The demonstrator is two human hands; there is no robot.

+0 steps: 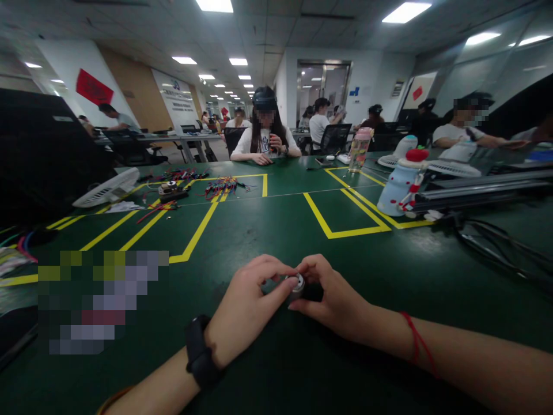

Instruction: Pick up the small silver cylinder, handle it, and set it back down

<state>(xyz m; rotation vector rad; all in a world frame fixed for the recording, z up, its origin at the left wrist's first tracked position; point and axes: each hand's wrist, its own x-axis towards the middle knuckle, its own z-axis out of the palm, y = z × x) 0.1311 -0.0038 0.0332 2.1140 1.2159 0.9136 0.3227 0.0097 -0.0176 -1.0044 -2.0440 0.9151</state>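
Just in front of me, low over the green table (259, 230), both hands meet at a small silver metal cylinder (297, 290) that looks like a small motor. Its round end face, with dark holes, points up toward me. My left hand (259, 288) has its thumb on the top edge and its index fingertip at the far side. From the right, my right hand (330, 294) curls thumb and fingers around the cylinder's side. Fingers hide part of the cylinder, and whether its base touches the table cannot be told.
Wire bundles (224, 188) and a white fan (108, 187) lie at the far left. A blue bottle (395, 187), a clear pink-lidded bottle (360, 151), metal profiles (484, 193) and black cables (488, 242) are on the right. A person (265, 135) sits opposite.
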